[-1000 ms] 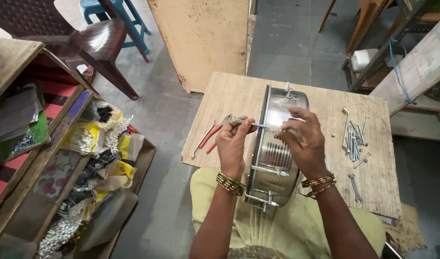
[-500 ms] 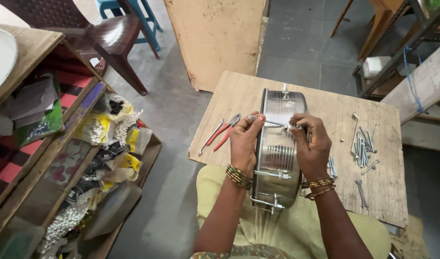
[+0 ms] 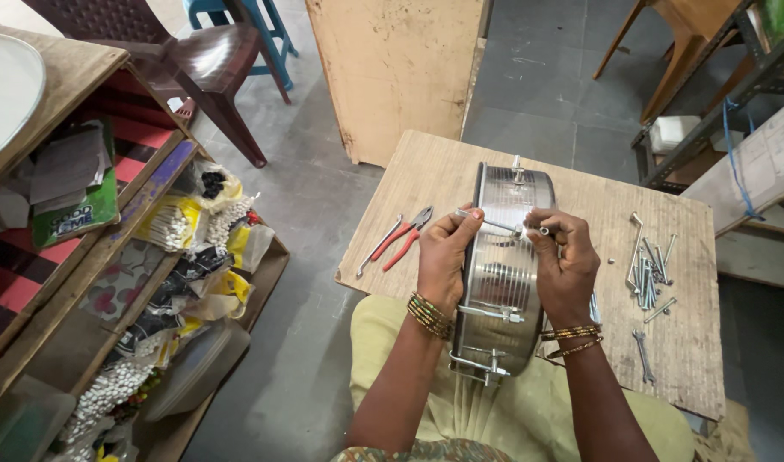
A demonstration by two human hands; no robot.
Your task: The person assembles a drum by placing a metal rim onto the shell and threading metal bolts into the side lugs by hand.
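Note:
A shiny ribbed steel drum shell (image 3: 499,282) stands on its edge, leaning from my lap onto the wooden table (image 3: 426,184). My left hand (image 3: 444,257) pinches the hooked end of a thin metal tension rod (image 3: 488,222) laid across the shell's top. My right hand (image 3: 563,265) grips the rod's other end, where a small nut (image 3: 543,230) sits. More rods and lugs are fixed along the shell's side (image 3: 491,313).
Red-handled pliers (image 3: 406,236) lie left of the shell. Several loose hook rods and bolts (image 3: 649,265) and a small spanner (image 3: 641,353) lie on the table's right. A shelf of bagged goods (image 3: 178,248) stands at left; a dark plastic chair (image 3: 199,64) behind.
The view has shifted slightly. Both hands stay on the rod at the shell's top, fingers working its ends; the shell has barely moved.

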